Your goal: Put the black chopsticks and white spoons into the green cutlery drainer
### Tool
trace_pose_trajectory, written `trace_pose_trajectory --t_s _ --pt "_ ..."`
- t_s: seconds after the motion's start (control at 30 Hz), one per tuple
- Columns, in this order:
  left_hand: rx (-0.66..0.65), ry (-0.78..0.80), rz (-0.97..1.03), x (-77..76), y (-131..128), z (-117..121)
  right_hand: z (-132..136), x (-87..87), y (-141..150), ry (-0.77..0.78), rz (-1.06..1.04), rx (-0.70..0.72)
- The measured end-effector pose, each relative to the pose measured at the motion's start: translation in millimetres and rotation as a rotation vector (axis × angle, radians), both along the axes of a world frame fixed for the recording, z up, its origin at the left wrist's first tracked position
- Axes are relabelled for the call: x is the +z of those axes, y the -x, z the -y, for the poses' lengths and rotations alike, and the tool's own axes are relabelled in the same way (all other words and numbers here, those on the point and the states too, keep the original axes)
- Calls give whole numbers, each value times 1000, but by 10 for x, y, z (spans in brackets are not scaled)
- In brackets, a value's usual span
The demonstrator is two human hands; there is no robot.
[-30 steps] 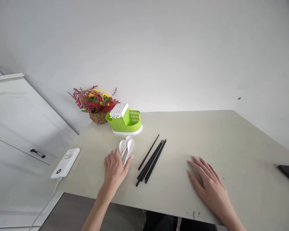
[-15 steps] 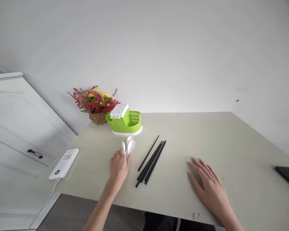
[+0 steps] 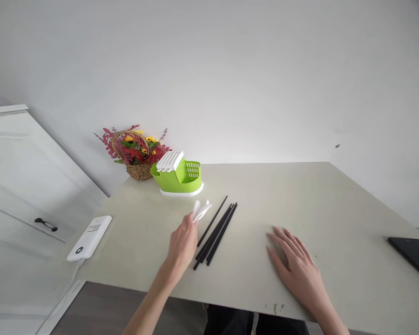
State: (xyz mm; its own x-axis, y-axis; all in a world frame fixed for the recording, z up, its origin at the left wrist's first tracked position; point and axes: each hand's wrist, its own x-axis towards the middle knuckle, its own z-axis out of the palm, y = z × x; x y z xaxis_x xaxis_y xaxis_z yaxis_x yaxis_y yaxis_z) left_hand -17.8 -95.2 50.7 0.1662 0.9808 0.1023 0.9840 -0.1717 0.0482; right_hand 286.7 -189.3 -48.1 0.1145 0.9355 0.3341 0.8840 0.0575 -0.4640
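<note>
My left hand (image 3: 184, 239) is closed around a few white spoons (image 3: 201, 211), whose bowls poke out beyond my fingers and look blurred. Their handles are hidden in my grip. Just right of that hand lie several black chopsticks (image 3: 218, 235), one set slightly apart from the others. Behind the spoons stands a green and white utensil holder (image 3: 179, 179) with a slatted white top and a basket-like right end. My right hand (image 3: 298, 265) rests flat on the table (image 3: 265, 195), fingers stretched out, holding nothing.
A wicker basket of artificial flowers (image 3: 138, 170) stands behind the holder against the wall. At the left edge lies a white power bank (image 3: 90, 238) with a cable. A black phone (image 3: 414, 253) lies far right. A white cabinet (image 3: 21, 195) adjoins the table's left side.
My left hand has moved right with the spoons, closer to the chopsticks, and the spoons have tilted to the right. The view has shifted slightly; my right hand stays on the table.
</note>
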Motion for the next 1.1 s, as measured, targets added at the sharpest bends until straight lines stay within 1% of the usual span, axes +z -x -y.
trace_pose_trajectory --t_s 0.1,0.2,0.3,0.4,0.5,0.63,0.8,0.93,1.1 --pt "-121 59 47 114 -352 94 0 0 -1 -13 -5 -2" --pt "-250 81 99 163 -688 176 -5 7 3 -30 -6 -2" --pt "-353 71 100 130 -939 238 -13 21 12 -37 -13 -4" --pt "-408 45 78 54 -1092 285 -18 35 18 -42 -30 -8" --pt "-423 16 66 0 -1172 327 -16 39 17 -47 -41 -10" --pt "-433 -5 63 -13 -1240 379 -14 28 9 -51 -32 -9" --pt "-420 43 -2 -75 -1313 410 -11 28 10 -68 -35 -4" --pt "-415 68 -11 -158 -1336 426 5 42 13 -80 -42 -10" --pt "-449 17 -3 -238 -1321 465 22 42 16 -81 -47 -18"
